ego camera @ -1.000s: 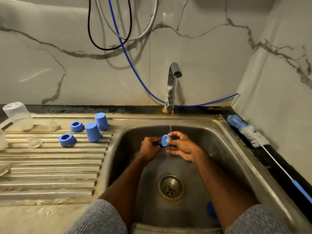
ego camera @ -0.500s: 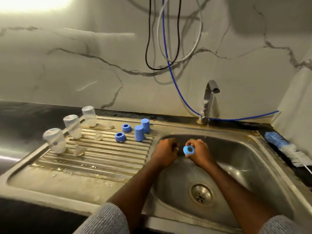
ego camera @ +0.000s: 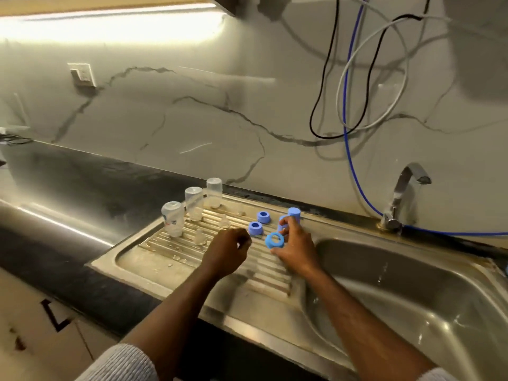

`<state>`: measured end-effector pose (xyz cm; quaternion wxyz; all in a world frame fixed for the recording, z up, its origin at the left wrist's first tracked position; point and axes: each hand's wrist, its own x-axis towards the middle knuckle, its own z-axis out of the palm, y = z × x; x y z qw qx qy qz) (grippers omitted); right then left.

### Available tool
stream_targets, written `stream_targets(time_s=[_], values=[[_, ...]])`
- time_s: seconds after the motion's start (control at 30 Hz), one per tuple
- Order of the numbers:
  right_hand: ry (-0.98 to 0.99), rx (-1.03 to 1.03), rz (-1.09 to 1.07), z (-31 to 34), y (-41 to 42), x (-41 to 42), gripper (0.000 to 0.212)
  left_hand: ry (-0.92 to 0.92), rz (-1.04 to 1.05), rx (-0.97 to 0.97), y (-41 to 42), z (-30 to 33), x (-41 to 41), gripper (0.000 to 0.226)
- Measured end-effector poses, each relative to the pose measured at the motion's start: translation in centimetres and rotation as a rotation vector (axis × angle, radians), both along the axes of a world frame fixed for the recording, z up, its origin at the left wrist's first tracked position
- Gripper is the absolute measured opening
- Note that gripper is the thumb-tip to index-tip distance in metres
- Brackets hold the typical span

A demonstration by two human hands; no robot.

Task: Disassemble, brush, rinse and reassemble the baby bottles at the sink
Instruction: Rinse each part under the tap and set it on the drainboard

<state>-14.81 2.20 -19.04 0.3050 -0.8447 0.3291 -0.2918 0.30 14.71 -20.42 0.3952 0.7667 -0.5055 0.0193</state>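
Ring [ego camera: 275,240]: blue, bore facing the camera, pinched in right hand [ego camera: 295,250] fingers.
Left hand [ego camera: 229,250]: fingers curled, holding nothing visible.
Surface: ribbed steel drainboard [ego camera: 176,259].

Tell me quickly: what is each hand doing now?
Left hand: fingers curled, holding nothing visible.
Right hand: holding a blue ring.
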Motion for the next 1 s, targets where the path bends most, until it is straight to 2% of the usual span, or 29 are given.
stream_targets(time_s=[0.13, 0.37, 0.53, 0.6, 0.8, 1.0], values=[[0.074, 0.032, 0.069, -0.3, 2.2, 4.2, 0.06, 0.002, 0.05, 0.035, 3.6, -0.7, 3.1, 0.012], [0.193, 0.026, 0.049, -1.2, 3.9, 7.8, 0.061, 0.031, 0.099, 0.059, 6.2, -0.9, 5.7, 0.01], [0.149, 0.047, 0.058, -1.5, 3.2, 7.1, 0.059, 0.05, 0.084, 0.054, 5.0, -0.8, 4.9, 0.009], [0.103, 0.062, 0.048, -1.4, 2.5, 5.8, 0.054, 0.058, 0.054, 0.035, 3.7, -0.5, 3.9, 0.009], [0.029, 0.028, -0.127, -1.0, -1.4, -1.3, 0.021, 0.056, -0.051, -0.009, -2.9, 0.7, -2.2, 0.014], [0.106, 0.013, -0.289, -2.3, -6.5, -13.9, 0.013, 0.108, -0.314, 0.031, -10.5, 0.4, -13.2, 0.013]])
